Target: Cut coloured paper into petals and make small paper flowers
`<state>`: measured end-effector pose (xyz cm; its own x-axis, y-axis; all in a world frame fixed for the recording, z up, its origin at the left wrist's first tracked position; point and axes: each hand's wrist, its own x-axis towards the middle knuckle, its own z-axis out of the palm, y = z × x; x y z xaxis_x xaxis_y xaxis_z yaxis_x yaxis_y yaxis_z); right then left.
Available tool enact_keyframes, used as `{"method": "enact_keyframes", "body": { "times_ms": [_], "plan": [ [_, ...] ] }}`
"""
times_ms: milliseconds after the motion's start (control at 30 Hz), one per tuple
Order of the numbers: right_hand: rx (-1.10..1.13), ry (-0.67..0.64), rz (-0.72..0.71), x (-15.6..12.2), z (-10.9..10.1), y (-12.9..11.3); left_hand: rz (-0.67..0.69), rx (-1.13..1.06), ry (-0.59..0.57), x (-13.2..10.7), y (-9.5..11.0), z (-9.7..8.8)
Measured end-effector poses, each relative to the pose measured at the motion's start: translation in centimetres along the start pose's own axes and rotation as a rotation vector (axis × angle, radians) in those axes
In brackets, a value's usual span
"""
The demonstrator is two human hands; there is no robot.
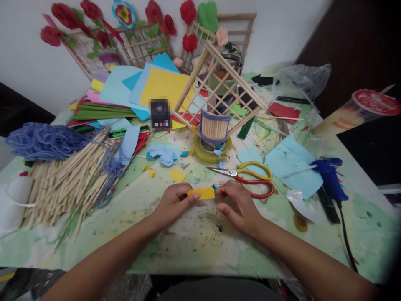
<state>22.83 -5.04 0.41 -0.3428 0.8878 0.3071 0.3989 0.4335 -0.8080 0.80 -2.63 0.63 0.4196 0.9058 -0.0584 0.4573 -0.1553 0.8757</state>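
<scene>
Between the thumb and fingers of my left hand [177,202] is a small yellow strip of paper [203,193], held level above the table. My right hand [239,207] is just beside the strip's right end, fingers curled and thumb apart, with nothing visible between them. Scissors [253,177] with one yellow and one red handle lie just beyond my right hand, blades pointing left. Past my left hand lie a yellow paper piece [177,175] and a pile of light blue paper cutouts [163,153].
A lattice frame of sticks [216,96] leans upright over a roll of tape [203,155]. To the left are bundled wooden sticks [69,179] and blue yarn [46,141]. A blue glue gun [332,175], light blue paper [291,167] and a lidded cup [354,110] stand right.
</scene>
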Motion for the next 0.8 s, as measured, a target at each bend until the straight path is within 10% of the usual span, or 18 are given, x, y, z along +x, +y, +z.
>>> {"method": "enact_keyframes", "body": {
  "times_ms": [533, 800],
  "plan": [
    [0.027, -0.012, 0.166, -0.6, 1.7, -0.4, 0.0, -0.047, -0.003, -0.3, 0.3, 1.4],
    [-0.374, -0.005, -0.326, -0.2, 0.4, -0.1, 0.053, 0.049, -0.036, 0.1, 0.0, 0.7]
  ]
}}
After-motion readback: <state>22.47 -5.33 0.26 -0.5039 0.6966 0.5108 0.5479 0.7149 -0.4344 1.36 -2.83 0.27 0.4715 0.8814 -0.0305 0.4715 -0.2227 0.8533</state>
